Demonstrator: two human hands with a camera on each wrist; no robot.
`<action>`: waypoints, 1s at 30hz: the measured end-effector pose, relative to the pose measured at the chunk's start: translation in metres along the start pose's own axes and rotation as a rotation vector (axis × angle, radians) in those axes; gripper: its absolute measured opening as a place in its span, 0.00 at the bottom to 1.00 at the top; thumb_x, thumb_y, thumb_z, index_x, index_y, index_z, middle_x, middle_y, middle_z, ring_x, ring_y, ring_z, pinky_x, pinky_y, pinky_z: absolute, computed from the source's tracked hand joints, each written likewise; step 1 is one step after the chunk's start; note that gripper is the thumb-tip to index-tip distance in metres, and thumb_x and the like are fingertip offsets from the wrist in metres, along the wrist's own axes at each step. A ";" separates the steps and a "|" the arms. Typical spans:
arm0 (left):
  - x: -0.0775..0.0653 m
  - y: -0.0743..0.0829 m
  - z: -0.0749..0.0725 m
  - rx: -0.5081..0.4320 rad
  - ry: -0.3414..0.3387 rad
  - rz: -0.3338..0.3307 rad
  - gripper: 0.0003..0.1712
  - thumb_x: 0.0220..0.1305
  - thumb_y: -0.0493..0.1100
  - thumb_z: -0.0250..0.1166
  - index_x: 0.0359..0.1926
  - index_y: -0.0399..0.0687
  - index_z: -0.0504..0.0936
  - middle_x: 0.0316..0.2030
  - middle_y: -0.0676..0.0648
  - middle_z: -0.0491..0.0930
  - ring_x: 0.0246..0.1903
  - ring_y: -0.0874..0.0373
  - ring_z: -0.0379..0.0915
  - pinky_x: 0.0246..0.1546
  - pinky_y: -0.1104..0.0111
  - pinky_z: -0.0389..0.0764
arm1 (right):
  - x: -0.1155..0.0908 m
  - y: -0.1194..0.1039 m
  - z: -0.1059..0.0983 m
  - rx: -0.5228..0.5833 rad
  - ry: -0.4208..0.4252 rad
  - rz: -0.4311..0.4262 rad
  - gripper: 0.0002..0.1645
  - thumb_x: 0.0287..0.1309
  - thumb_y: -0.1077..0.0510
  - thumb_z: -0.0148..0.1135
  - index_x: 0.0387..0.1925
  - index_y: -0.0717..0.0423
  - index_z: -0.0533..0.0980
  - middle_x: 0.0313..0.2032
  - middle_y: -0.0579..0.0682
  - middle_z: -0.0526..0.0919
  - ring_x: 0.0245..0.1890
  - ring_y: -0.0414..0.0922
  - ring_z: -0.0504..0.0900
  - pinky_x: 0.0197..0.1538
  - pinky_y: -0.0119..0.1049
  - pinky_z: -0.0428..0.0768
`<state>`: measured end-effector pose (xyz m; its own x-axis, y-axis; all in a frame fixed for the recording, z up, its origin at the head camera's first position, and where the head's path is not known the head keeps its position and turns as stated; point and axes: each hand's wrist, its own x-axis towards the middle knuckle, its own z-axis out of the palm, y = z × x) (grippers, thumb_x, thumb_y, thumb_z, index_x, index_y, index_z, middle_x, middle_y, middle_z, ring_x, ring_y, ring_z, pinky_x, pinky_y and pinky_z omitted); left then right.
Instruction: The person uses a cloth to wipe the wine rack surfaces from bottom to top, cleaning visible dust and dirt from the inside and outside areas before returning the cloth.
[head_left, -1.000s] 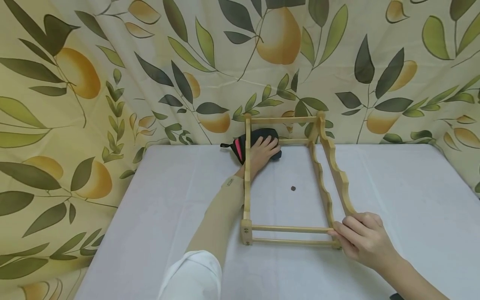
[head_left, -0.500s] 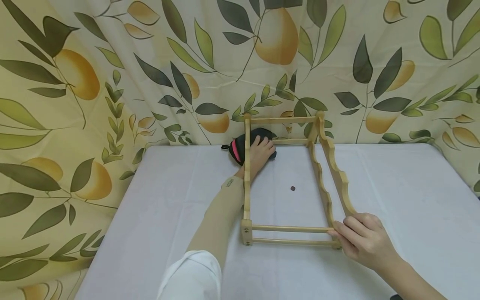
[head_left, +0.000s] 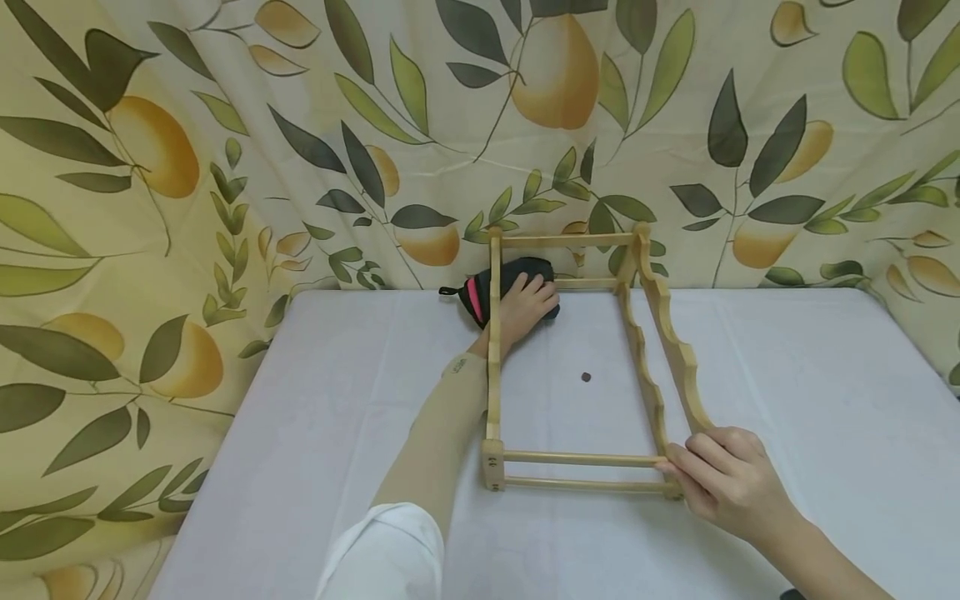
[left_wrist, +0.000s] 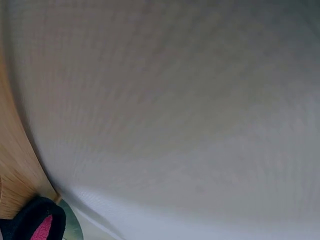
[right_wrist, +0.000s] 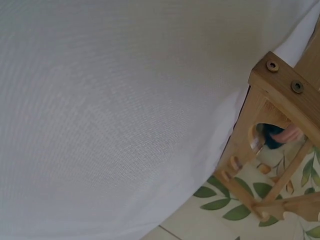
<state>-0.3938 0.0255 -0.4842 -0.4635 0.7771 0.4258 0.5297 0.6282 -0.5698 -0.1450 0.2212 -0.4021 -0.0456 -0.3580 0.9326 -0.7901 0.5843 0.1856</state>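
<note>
My left hand (head_left: pixel 522 310) lies on a soft black cloth item (head_left: pixel 516 268) at the table's far edge, fingers spread over its top. A pink band and a small loop mark the item's left end; its kind does not show. In the left wrist view its black edge and pink patch (left_wrist: pixel 44 226) peek in at the bottom left corner. Around that arm stands a pale wooden rack (head_left: pixel 577 457) with scalloped side rails. With curled fingers, my right hand (head_left: pixel 723 475) grips the rack's near right corner. Two bolts show on the rack's end piece (right_wrist: pixel 282 95) in the right wrist view.
A white cloth covers the table (head_left: pixel 322 433). Inside the rack's outline lies a small dark round spot (head_left: pixel 586 377). A curtain with fruit and leaves (head_left: pixel 300 108) hangs behind and at the left. At the bottom edge a dark object (head_left: pixel 792 594) shows slightly.
The cloth item bunched up under my left hand half a second ago and now lies longer again, with the fingers spread a little wider. My right hand and the rack have stayed put.
</note>
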 end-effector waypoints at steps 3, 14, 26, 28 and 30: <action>0.000 0.000 0.001 0.006 -0.039 -0.013 0.14 0.69 0.39 0.41 0.42 0.55 0.74 0.46 0.55 0.74 0.47 0.58 0.65 0.50 0.63 0.62 | 0.002 0.000 0.000 0.000 0.003 0.001 0.25 0.63 0.53 0.52 0.12 0.61 0.71 0.13 0.49 0.65 0.18 0.47 0.60 0.22 0.33 0.57; -0.005 0.004 0.004 0.015 -0.109 -0.103 0.10 0.69 0.41 0.45 0.42 0.58 0.73 0.45 0.56 0.74 0.49 0.59 0.64 0.54 0.58 0.57 | -0.003 0.001 0.001 0.007 -0.002 0.006 0.26 0.63 0.52 0.52 0.12 0.61 0.71 0.14 0.49 0.65 0.19 0.47 0.60 0.22 0.33 0.58; -0.007 -0.003 -0.002 0.037 0.259 -0.068 0.13 0.71 0.38 0.42 0.34 0.54 0.72 0.34 0.55 0.72 0.39 0.59 0.66 0.43 0.59 0.58 | -0.001 0.000 -0.002 -0.013 -0.035 0.018 0.27 0.64 0.52 0.50 0.12 0.61 0.71 0.14 0.48 0.65 0.19 0.47 0.60 0.24 0.34 0.57; -0.010 -0.003 -0.004 0.020 0.239 -0.054 0.11 0.70 0.38 0.43 0.35 0.53 0.72 0.35 0.54 0.72 0.39 0.59 0.66 0.43 0.59 0.58 | -0.001 0.000 -0.002 -0.012 -0.036 0.018 0.26 0.64 0.52 0.50 0.12 0.61 0.71 0.14 0.49 0.65 0.19 0.47 0.60 0.24 0.34 0.57; -0.014 -0.004 -0.008 0.014 0.206 -0.036 0.11 0.70 0.38 0.43 0.36 0.53 0.72 0.35 0.54 0.72 0.39 0.59 0.66 0.43 0.59 0.59 | -0.001 0.000 -0.002 -0.012 -0.038 0.017 0.26 0.64 0.52 0.50 0.12 0.61 0.71 0.14 0.49 0.65 0.19 0.47 0.60 0.24 0.34 0.57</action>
<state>-0.3836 0.0123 -0.4819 -0.3258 0.7467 0.5800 0.5050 0.6560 -0.5609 -0.1437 0.2231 -0.4024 -0.0818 -0.3751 0.9234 -0.7813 0.5993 0.1742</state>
